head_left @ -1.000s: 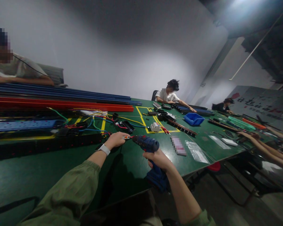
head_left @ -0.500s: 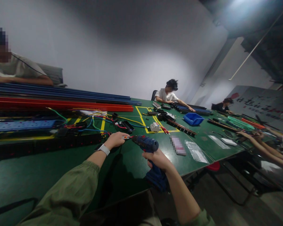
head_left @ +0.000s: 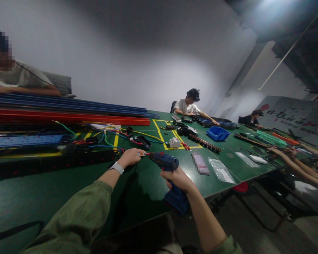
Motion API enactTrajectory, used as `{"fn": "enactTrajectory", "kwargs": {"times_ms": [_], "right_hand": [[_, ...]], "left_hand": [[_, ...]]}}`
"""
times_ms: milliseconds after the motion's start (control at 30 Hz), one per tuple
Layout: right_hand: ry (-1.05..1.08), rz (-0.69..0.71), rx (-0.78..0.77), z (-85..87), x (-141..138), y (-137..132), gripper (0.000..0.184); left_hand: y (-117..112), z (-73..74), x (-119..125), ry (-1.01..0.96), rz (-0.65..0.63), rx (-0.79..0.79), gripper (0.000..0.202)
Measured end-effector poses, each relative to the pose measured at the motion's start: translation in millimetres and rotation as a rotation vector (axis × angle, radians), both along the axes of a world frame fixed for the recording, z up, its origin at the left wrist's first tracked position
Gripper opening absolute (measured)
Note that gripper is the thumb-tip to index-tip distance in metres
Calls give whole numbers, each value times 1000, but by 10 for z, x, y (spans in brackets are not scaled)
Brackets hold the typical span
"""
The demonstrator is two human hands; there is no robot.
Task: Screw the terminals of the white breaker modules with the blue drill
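My right hand [head_left: 178, 179] is wrapped round the handle of a blue cordless drill [head_left: 163, 160], whose front end points left. The drill's bit reaches a small white-and-orange part [head_left: 142, 154], held between the fingers of my left hand [head_left: 131, 157]. Whether the bit is seated in it is too small to tell. Close by my left hand, a long black strip [head_left: 69, 163] with red dots runs off to the left. Red, blue, green and yellow wires [head_left: 106, 135] lie in a tangle just behind that hand.
Red and blue long channels [head_left: 69, 115] lie at the back left. Beyond the drill are a white breaker block [head_left: 174, 143], a blue bin [head_left: 217, 134], a phone [head_left: 200, 163] and a plastic bag [head_left: 221, 170]. Co-workers sit at the far side [head_left: 187, 106] and right.
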State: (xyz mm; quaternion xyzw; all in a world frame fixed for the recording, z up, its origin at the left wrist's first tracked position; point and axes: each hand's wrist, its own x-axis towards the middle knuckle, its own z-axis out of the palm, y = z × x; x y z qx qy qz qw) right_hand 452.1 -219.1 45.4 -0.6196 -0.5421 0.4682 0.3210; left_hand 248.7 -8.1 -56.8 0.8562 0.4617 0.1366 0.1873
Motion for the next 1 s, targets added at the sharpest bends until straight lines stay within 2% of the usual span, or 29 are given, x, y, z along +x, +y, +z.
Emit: {"fn": "enactTrajectory", "kwargs": {"times_ms": [467,733,1000], "right_hand": [[-17,19,-10,28,-2,-1,14],[-5,18,4,-13,16,13,21],[-4,36,10,-15,12,20,19]], "left_hand": [[2,-5,3,5,-6,14,50],[-5,11,-1,-11,-10,-12,50],[-17,19,6,1,-3,17,51]]}}
